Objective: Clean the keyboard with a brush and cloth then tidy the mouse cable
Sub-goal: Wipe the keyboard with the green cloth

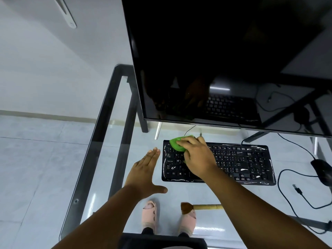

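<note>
Nearest me, the brush (199, 207) lies on the glass desk (100, 133). My left hand (143, 175), fingers straight, rests flat beside the keyboard (239, 162). My right hand (196, 157) presses the green cloth (176, 143) onto its upper-left keys. Mouse (321, 169) and cable (287, 193) lie right.

keyboard (233, 162) | key legends — "Caps Lock" readable (the rest too small) | brand mark illegible

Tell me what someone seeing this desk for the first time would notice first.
Probably the bright green cloth, pressed by the right hand onto the far left corner of the black keyboard. Next, the big dark monitor looming over the glass desk, and the left hand flat beside the keyboard.
</note>
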Demonstrator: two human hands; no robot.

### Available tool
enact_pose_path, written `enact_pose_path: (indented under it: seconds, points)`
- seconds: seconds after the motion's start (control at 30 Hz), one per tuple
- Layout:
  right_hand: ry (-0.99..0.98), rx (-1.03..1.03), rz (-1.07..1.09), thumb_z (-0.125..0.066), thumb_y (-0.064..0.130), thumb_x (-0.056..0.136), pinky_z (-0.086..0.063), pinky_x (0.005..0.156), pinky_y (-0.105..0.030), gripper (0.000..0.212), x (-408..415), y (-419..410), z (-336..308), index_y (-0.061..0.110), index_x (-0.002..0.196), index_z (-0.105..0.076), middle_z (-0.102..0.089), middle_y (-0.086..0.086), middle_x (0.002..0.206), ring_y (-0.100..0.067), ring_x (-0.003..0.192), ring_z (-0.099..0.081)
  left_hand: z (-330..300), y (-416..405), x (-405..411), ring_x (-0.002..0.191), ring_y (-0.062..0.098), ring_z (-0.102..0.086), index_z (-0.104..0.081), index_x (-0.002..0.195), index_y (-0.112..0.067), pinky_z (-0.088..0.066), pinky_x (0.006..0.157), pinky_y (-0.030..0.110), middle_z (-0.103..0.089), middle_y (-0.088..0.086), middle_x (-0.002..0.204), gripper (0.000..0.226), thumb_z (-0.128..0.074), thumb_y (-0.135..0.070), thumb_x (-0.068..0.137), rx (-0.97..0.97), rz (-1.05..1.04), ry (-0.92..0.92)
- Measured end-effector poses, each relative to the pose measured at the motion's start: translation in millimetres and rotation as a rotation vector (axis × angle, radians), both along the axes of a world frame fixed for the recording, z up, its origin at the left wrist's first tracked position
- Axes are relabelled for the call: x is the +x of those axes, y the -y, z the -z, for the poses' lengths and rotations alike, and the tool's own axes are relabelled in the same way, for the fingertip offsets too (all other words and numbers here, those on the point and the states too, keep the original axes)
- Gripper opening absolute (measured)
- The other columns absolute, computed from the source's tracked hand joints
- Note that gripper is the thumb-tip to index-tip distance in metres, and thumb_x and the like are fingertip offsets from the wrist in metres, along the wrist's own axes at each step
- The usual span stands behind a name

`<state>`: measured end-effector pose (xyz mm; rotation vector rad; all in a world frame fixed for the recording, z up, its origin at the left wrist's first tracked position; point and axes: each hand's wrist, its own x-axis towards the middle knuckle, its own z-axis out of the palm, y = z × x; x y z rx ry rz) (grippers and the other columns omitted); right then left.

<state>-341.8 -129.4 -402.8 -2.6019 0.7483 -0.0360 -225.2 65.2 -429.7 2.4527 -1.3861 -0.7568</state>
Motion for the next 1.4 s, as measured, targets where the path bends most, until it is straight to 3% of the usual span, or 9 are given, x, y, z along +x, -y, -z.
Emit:
enact_pose_path:
  seconds: [0.13, 0.23, 0.4, 0.6, 0.73, 1.17, 1.27, 1.4]
  points:
    - [-0.073, -0.001, 0.080, -0.048, 0.013, 0.092, -0.053, 0.083, -0.032, 0.049, 16.3, 2.0, -4.3, 0.032, 0.138, -0.051, -0.050, 0.019, 0.130, -0.014, 0.110, -0.037, 3.1, -11.2, 0.4, 0.141, 0.008, 0.027, 0.016, 0.151, -0.028, 0.009, 0.117, 0.033, 0.029, -0.014, 0.154, 0.128, -0.051, -0.088, 0.060, 0.052, -0.068, 0.085]
    - [-0.097, 0.005, -0.027, -0.046, 0.010, 0.091, -0.050, 0.084, -0.029, 0.058, 32.1, -6.9, -9.3, 0.038, 0.142, -0.044, -0.042, 0.023, 0.140, -0.013, 0.117, -0.033, 1.6, -13.8, 4.0, 0.141, 0.008, 0.028, 0.019, 0.150, -0.030, 0.009, 0.117, 0.033, 0.031, -0.014, 0.153, 0.125, -0.047, -0.089, 0.061, 0.069, -0.030, 0.088]
    - [-0.056, -0.032, -0.258, -0.048, 0.007, 0.088, -0.045, 0.092, -0.030, 0.058, 14.4, -14.0, -4.4, 0.039, 0.136, -0.052, -0.046, 0.020, 0.143, -0.014, 0.110, -0.037, -0.2, -18.1, 14.9, 0.141, 0.007, 0.027, 0.021, 0.149, -0.031, 0.005, 0.119, 0.033, 0.032, -0.015, 0.152, 0.125, -0.048, -0.089, 0.062, 0.095, 0.045, 0.074]
    - [-0.055, -0.062, -0.047, -0.046, 0.006, 0.089, -0.049, 0.091, -0.033, 0.060, 26.3, -19.0, -6.1, 0.038, 0.140, -0.047, -0.043, 0.021, 0.143, -0.016, 0.116, -0.036, 2.8, -17.9, 16.0, 0.140, 0.008, 0.029, 0.022, 0.148, -0.032, 0.005, 0.117, 0.033, 0.033, -0.015, 0.153, 0.125, -0.046, -0.090, 0.062, 0.109, 0.061, 0.081]
    - [-0.058, -0.063, -0.168, -0.048, 0.006, 0.087, -0.047, 0.093, -0.032, 0.060, 18.0, -23.4, -5.4, 0.039, 0.137, -0.052, -0.045, 0.021, 0.142, -0.015, 0.113, -0.037, 1.5, -19.2, 18.9, 0.140, 0.007, 0.027, 0.021, 0.149, -0.032, 0.006, 0.116, 0.031, 0.032, -0.016, 0.152, 0.125, -0.048, -0.089, 0.062, 0.106, 0.075, 0.076]
    - [-0.040, -0.011, -0.389, -0.053, 0.003, 0.084, -0.043, 0.071, -0.029, 0.050, -23.7, -47.9, -7.2, 0.036, 0.119, -0.068, -0.056, 0.016, 0.124, -0.018, 0.100, -0.043, -1.0, -20.8, 22.7, 0.139, 0.004, 0.024, 0.012, 0.152, -0.029, 0.003, 0.113, 0.028, 0.026, -0.014, 0.155, 0.126, -0.063, -0.078, 0.064, 0.094, 0.092, 0.029]
    - [-0.031, -0.049, -0.320, -0.052, 0.003, 0.084, -0.043, 0.073, -0.029, 0.052, -14.1, -41.8, -7.9, 0.035, 0.123, -0.066, -0.056, 0.013, 0.123, -0.019, 0.100, -0.042, -2.6, -21.3, 23.5, 0.141, 0.004, 0.021, 0.011, 0.152, -0.028, 0.002, 0.114, 0.028, 0.025, -0.014, 0.156, 0.128, -0.066, -0.076, 0.062, 0.091, 0.098, 0.014]
    - [-0.042, -0.094, -0.147, -0.048, 0.003, 0.085, -0.048, 0.090, -0.036, 0.057, 10.9, -30.9, -10.2, 0.033, 0.132, -0.059, -0.052, 0.012, 0.129, -0.020, 0.109, -0.040, -3.5, -20.6, 23.8, 0.144, 0.006, 0.018, 0.012, 0.152, -0.029, 0.000, 0.115, 0.030, 0.024, -0.014, 0.156, 0.129, -0.068, -0.075, 0.061, 0.095, 0.094, 0.017]
